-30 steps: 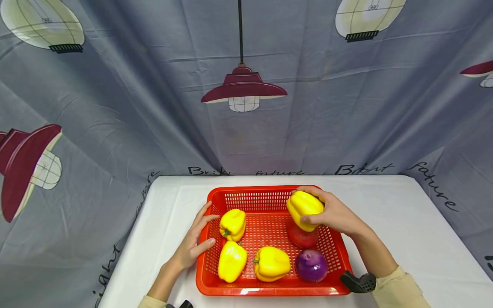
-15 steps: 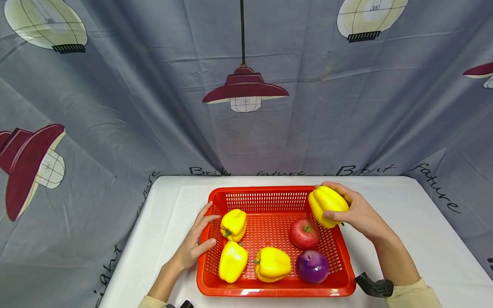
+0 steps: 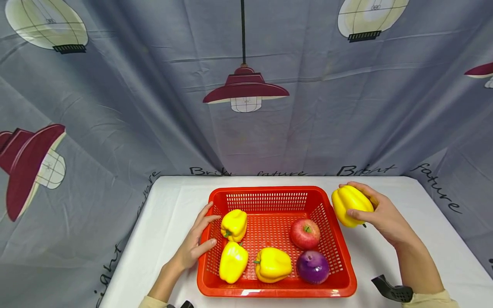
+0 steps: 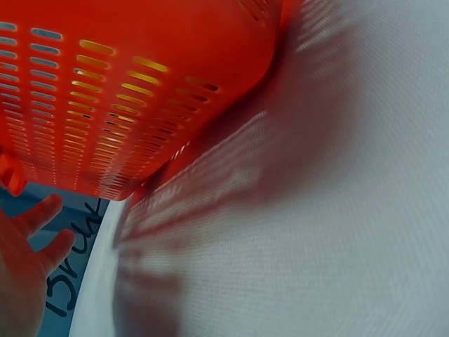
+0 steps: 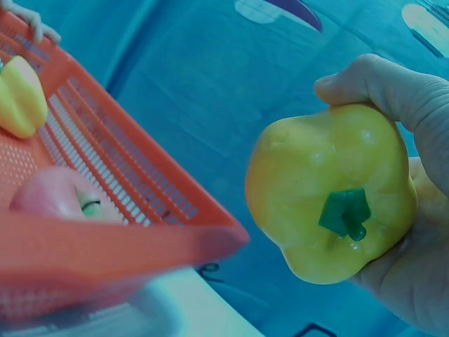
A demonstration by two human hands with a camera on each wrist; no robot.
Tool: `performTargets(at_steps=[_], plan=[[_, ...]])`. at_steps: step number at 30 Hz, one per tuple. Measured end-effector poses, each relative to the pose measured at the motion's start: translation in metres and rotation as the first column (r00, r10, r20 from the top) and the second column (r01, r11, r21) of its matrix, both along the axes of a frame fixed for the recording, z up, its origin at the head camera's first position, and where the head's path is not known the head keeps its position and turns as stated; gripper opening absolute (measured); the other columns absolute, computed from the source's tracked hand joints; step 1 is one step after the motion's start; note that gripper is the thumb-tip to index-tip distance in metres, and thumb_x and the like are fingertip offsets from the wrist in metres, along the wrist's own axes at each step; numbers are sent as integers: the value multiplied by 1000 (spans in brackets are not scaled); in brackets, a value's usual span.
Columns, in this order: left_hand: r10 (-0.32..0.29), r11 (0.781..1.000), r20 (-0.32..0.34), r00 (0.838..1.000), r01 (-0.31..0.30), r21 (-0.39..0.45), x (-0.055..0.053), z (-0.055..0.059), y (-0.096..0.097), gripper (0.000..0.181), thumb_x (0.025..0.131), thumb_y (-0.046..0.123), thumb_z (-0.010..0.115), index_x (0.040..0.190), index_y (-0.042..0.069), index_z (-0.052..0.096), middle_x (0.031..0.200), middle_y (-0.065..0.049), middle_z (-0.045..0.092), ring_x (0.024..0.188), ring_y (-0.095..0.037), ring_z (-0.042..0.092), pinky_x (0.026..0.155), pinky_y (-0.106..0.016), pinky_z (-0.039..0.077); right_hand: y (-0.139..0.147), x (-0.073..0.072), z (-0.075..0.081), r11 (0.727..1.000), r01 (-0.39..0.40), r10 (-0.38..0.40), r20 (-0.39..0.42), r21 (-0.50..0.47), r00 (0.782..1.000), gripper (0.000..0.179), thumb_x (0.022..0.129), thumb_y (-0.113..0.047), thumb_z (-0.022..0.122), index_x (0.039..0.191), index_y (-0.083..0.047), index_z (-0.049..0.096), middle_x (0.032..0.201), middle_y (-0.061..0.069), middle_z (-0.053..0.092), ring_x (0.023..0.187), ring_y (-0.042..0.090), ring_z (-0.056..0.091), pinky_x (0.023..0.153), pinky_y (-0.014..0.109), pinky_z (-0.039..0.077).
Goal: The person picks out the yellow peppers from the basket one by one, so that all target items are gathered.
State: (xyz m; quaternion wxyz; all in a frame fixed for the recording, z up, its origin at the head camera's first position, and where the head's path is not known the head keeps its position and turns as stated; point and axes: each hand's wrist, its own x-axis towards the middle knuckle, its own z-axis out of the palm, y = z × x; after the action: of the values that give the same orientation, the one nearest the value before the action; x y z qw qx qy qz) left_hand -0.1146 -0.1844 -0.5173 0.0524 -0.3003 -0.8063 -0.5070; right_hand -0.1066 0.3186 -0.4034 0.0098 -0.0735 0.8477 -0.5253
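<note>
From my head view, a red basket (image 3: 277, 292) takes up the middle of the white bench (image 3: 175, 207), with a grey printed curtain (image 3: 246, 141) behind. Inside it I see a far-left pepper (image 3: 233, 224) and a near-left pepper (image 3: 233, 262) along the left wall, a third pepper (image 3: 273, 265) at the near middle, a red apple (image 3: 304, 234) towards the right and a round purple vegetable (image 3: 313, 267) just nearer than the apple. The basket's right wall stands between these and the held pepper (image 3: 349, 206), which is outside, just beyond the far part of that wall, over the right of the bench.

A second ago I had that pepper above the apple, and half a second ago at the right rim; now it is past it and the apple shows whole. My left hand (image 3: 194, 246) has stayed at the left rim, fingers spread; I cannot tell how many touch.

My right hand (image 3: 379, 209) grips the pepper between thumb and fingers. Its green stem (image 5: 345, 213) points near and right, the blunt end far and left, so its long axis slants between those.
</note>
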Motion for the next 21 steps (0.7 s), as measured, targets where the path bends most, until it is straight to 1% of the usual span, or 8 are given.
performTargets(at_steps=[5, 8, 15, 19, 21], plan=[[0, 1000, 0, 1000, 0, -1, 0, 0, 0, 55, 86, 22, 58, 138, 4, 54, 166, -11, 17, 151, -33, 15, 107, -76, 16, 15, 4, -8, 999, 37, -37, 2, 6, 999, 65, 93, -14, 72, 151, -11, 43, 130, -7, 54, 100, 17, 53, 75, 25, 51], [1, 1000, 1, 1000, -1, -1, 0, 1, 0, 55, 86, 22, 58, 138, 4, 54, 166, -11, 17, 151, -32, 15, 107, -75, 17, 23, 5, -15, 998, 64, -64, 16, 22, 998, 65, 93, -15, 72, 151, -10, 42, 128, -9, 54, 100, 16, 52, 75, 24, 51], [0, 1000, 3, 1000, 0, 3, 1, 2, 0, 55, 86, 22, 58, 138, 5, 54, 166, -12, 18, 151, -33, 15, 107, -76, 16, 34, 5, -32, 993, 103, -108, 88, 63, 990, 71, 93, -22, 72, 152, -5, 37, 124, -11, 53, 100, 17, 49, 76, 24, 49], [1, 1000, 3, 1000, -1, 1, 1, 2, 0, 54, 87, 22, 58, 139, 8, 54, 166, -13, 18, 151, -32, 17, 106, -76, 18, 35, 4, -41, 990, 116, -124, 105, 78, 987, 73, 93, -25, 73, 153, -4, 37, 124, -8, 53, 99, 18, 49, 76, 24, 49], [1, 1000, 3, 1000, -1, 1, 1, 2, 0, 54, 87, 22, 59, 139, 8, 54, 166, -12, 18, 150, -32, 18, 106, -76, 19, 36, 4, -45, 988, 124, -133, 108, 88, 985, 74, 93, -26, 73, 153, -4, 36, 124, -5, 53, 98, 18, 50, 75, 24, 49]])
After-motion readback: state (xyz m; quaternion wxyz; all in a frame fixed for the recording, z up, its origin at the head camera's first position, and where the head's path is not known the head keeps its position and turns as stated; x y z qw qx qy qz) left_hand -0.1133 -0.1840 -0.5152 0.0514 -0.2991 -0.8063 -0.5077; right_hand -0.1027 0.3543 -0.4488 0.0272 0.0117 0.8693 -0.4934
